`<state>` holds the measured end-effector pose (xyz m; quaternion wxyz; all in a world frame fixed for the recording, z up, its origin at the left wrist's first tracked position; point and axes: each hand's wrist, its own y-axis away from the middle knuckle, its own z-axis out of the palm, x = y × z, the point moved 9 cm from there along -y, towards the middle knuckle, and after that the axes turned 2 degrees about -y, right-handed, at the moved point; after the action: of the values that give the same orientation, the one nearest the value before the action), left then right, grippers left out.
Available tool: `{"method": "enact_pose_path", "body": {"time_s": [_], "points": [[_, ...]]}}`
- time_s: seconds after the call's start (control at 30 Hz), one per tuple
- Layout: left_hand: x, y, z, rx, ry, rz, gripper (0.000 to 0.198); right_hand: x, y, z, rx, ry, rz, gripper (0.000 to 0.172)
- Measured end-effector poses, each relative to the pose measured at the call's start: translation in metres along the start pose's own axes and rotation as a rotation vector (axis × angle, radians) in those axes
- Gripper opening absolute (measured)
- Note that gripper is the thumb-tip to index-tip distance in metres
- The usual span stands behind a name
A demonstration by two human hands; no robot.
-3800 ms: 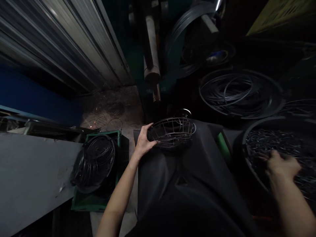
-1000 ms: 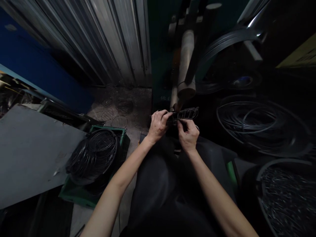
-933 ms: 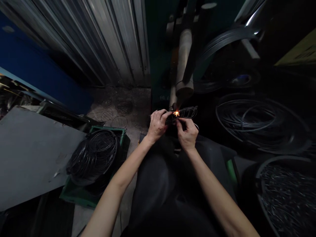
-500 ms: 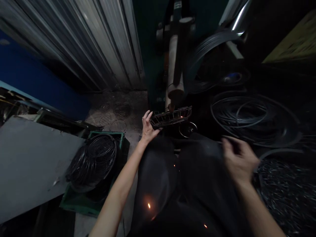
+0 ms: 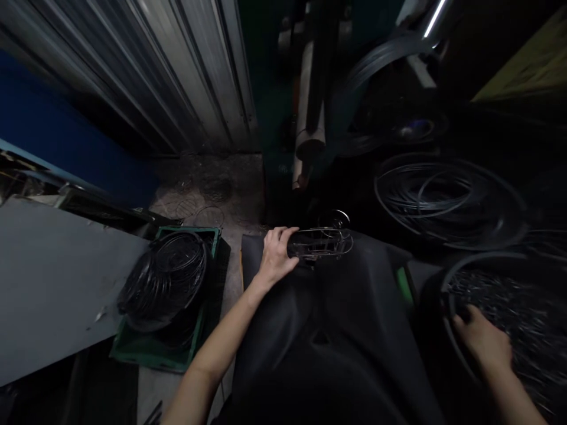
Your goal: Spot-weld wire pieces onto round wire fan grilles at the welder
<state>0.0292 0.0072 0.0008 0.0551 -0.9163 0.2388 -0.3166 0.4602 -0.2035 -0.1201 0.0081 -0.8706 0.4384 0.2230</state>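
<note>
My left hand (image 5: 278, 255) is closed on the left end of a small wire basket (image 5: 325, 243), its thumb below and its fingers over the top. The basket rests low over the dark apron (image 5: 354, 295) on my lap, apart from the machine's rods. Over at the right, my right hand (image 5: 485, 339) is at the inner rim of a round tub (image 5: 452, 283) filled with many small metal pieces (image 5: 509, 295). Its fingers are curled and partly blurred, so what they hold cannot be made out.
Ahead stands a machine with thick metal rods (image 5: 310, 139). A basin of coiled wire (image 5: 425, 195) lies to the right. On the left, a green crate (image 5: 153, 357) bears dark wire rings (image 5: 170, 277) beside a grey panel (image 5: 57, 289). Corrugated metal sheeting (image 5: 190, 77) rises behind.
The wire basket has come down and back from beneath the machine's rod in my left hand. My right hand has moved right into the tub. Sparks over the apron are gone.
</note>
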Motion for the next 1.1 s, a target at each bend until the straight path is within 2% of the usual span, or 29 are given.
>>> {"method": "enact_pose_path", "body": {"time_s": [0.1,0.2,0.3,0.37,0.43,0.47,0.53,0.67,0.77,0.87,1.0,1.1], "points": [[0.013,0.0,0.018,-0.138,-0.067,0.028,0.067,-0.007,0.016,-0.002,-0.072,-0.008,0.126,0.012],[0.014,-0.001,0.025,-0.227,-0.025,0.098,0.081,-0.017,0.023,-0.013,-0.045,-0.053,0.047,0.008],[0.008,0.004,0.023,-0.225,0.078,0.19,0.097,-0.012,0.025,-0.029,-0.025,-0.043,-0.037,0.008],[0.002,0.008,0.02,-0.189,0.1,0.228,0.092,-0.012,0.028,-0.044,0.013,-0.012,-0.057,0.013],[-0.001,0.012,0.022,-0.181,0.071,0.256,0.082,-0.022,0.036,-0.056,0.045,-0.018,0.003,0.02],[-0.002,0.013,0.023,-0.182,0.052,0.26,0.078,-0.034,0.044,-0.059,0.05,-0.065,0.045,0.023],[-0.002,0.011,0.024,-0.181,0.037,0.248,0.074,-0.074,0.065,-0.049,-0.047,-0.248,0.117,0.028],[0.009,0.001,0.018,-0.166,0.037,0.237,0.073,-0.204,0.112,-0.008,-0.342,-0.792,-0.063,0.042],[0.022,-0.006,0.01,-0.157,-0.023,0.241,0.073,-0.272,0.131,0.013,-0.507,-0.979,-0.172,0.043],[0.027,-0.012,-0.001,-0.11,-0.082,0.222,0.072,-0.304,0.129,0.01,-0.487,-1.074,-0.262,0.039],[0.027,-0.019,-0.014,-0.025,-0.133,0.2,0.071,-0.321,0.122,0.004,-0.429,-1.115,-0.34,0.034],[0.026,-0.023,-0.02,0.012,-0.157,0.197,0.069,-0.33,0.12,0.013,-0.437,-1.125,-0.361,0.034]]}}
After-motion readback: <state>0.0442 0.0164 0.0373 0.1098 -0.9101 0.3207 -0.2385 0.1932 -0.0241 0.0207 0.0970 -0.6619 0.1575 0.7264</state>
